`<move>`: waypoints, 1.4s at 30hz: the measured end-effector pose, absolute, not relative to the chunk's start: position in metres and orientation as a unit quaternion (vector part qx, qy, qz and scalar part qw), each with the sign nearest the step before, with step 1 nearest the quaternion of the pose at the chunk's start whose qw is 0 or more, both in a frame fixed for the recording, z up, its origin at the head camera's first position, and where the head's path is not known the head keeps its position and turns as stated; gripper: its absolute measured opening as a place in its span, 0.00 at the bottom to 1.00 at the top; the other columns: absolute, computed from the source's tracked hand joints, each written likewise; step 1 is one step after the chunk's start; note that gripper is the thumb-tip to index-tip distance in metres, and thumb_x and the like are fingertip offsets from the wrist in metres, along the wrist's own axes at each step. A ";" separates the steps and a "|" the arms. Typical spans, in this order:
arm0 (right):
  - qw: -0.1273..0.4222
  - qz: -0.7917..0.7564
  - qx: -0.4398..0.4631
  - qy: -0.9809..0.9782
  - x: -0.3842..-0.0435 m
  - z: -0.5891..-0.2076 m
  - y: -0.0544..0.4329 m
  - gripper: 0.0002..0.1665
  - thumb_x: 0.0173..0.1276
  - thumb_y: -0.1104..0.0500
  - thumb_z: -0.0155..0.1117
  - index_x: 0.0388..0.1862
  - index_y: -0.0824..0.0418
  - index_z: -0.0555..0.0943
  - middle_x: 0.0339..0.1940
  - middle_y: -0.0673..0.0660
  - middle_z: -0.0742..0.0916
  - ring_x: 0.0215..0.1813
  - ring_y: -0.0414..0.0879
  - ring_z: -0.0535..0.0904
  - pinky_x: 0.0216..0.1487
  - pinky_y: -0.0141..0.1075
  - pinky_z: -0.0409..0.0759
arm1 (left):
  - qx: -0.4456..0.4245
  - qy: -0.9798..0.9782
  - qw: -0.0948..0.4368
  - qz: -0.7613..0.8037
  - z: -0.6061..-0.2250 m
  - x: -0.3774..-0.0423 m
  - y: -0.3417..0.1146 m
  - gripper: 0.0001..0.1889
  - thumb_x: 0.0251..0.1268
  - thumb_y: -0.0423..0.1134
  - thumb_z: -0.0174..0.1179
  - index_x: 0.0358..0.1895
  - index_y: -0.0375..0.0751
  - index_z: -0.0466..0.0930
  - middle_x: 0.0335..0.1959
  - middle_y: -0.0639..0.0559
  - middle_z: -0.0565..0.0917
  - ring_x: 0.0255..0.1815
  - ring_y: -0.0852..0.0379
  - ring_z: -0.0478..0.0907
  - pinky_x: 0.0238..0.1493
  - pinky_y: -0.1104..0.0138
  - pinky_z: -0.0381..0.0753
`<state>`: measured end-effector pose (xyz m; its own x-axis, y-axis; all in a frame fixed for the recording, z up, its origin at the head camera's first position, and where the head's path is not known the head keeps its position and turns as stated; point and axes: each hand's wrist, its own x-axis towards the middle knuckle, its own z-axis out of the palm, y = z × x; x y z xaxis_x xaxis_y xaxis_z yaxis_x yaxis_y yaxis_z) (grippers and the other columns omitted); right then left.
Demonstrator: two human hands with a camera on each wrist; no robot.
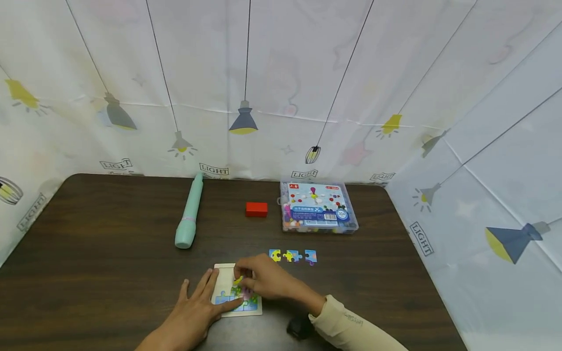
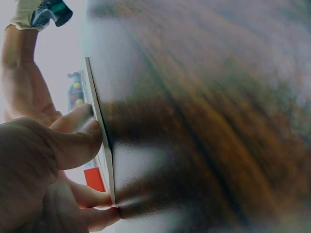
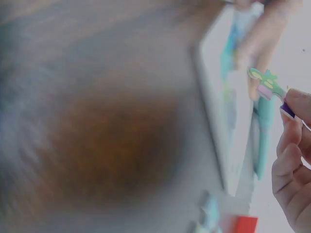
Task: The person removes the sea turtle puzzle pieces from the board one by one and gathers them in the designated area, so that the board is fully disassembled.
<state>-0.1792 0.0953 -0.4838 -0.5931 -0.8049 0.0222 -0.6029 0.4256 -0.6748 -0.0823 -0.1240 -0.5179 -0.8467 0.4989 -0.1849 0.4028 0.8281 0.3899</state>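
A small jigsaw board (image 1: 224, 279) with a pale frame lies on the dark table, its lower part filled with blue, green and pink pieces. My left hand (image 1: 195, 307) rests on the board's left side, fingers spread; in the left wrist view its thumb and fingertips touch the board's edge (image 2: 103, 138). Over the upper right part of the board is my right hand (image 1: 269, 279). Between thumb and finger it pinches a jigsaw piece (image 3: 266, 83), green and yellow with a purple end, held above the board in the right wrist view.
Three loose jigsaw pieces (image 1: 292, 256) lie in a row right of the board. Behind them are a red block (image 1: 256, 209) and a clear plastic box (image 1: 319, 209) with a printed lid. A mint-green tapered object (image 1: 189, 214) lies at left. A patterned curtain (image 1: 281, 87) borders the table.
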 end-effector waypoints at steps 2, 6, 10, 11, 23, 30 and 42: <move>0.152 -0.350 -0.407 0.830 -0.184 -0.476 0.107 0.04 0.69 0.66 0.70 0.36 0.58 0.83 0.29 0.45 0.83 0.32 0.32 0.74 0.35 0.26 0.76 | 0.237 0.946 0.137 0.175 -0.518 -0.081 -0.124 0.32 0.71 0.34 0.63 0.70 0.77 0.74 0.81 0.28 0.50 0.81 0.29 0.45 0.61 0.19 0.49; 0.145 -0.350 -0.368 0.849 -0.198 -0.463 0.145 0.05 0.68 0.66 0.71 0.35 0.57 0.83 0.29 0.44 0.83 0.33 0.35 0.76 0.36 0.30 0.78 | 0.234 0.947 0.126 0.181 -0.518 -0.080 -0.123 0.32 0.72 0.34 0.62 0.69 0.79 0.74 0.80 0.28 0.51 0.81 0.29 0.46 0.61 0.19 0.50; 0.157 -0.307 -0.355 0.869 -0.209 -0.463 0.179 0.07 0.68 0.67 0.70 0.32 0.58 0.82 0.27 0.44 0.80 0.31 0.35 0.73 0.33 0.32 0.76 | 0.230 0.948 0.116 0.188 -0.518 -0.079 -0.123 0.32 0.71 0.33 0.62 0.68 0.78 0.75 0.80 0.28 0.52 0.80 0.29 0.47 0.62 0.19 0.50; 0.163 -0.297 -0.355 0.871 -0.210 -0.465 0.184 0.07 0.68 0.68 0.70 0.32 0.58 0.82 0.26 0.44 0.80 0.30 0.35 0.72 0.32 0.31 0.75 | 0.229 0.948 0.115 0.189 -0.518 -0.078 -0.123 0.31 0.71 0.33 0.63 0.68 0.78 0.76 0.80 0.28 0.52 0.80 0.29 0.48 0.62 0.20 0.50; 0.130 -0.199 -0.339 0.910 -0.206 -0.480 0.189 0.07 0.64 0.69 0.72 0.32 0.58 0.84 0.29 0.47 0.80 0.32 0.39 0.73 0.33 0.34 0.76 | 0.220 0.952 0.109 0.183 -0.518 -0.078 -0.122 0.29 0.72 0.39 0.63 0.67 0.80 0.75 0.80 0.29 0.52 0.81 0.31 0.48 0.63 0.21 0.50; 0.130 -0.165 -0.308 0.928 -0.200 -0.481 0.184 0.06 0.64 0.68 0.72 0.35 0.59 0.85 0.32 0.48 0.82 0.35 0.42 0.73 0.37 0.39 0.78 | 0.218 0.953 0.108 0.181 -0.519 -0.079 -0.121 0.30 0.71 0.38 0.64 0.67 0.80 0.76 0.80 0.29 0.53 0.80 0.31 0.49 0.63 0.21 0.50; 0.083 -0.148 -0.294 0.941 -0.193 -0.483 0.182 0.08 0.62 0.65 0.75 0.34 0.57 0.82 0.32 0.48 0.81 0.32 0.41 0.73 0.32 0.36 0.76 | 0.226 0.953 0.101 0.176 -0.520 -0.078 -0.122 0.31 0.70 0.36 0.65 0.67 0.80 0.76 0.80 0.29 0.53 0.80 0.30 0.49 0.62 0.20 0.52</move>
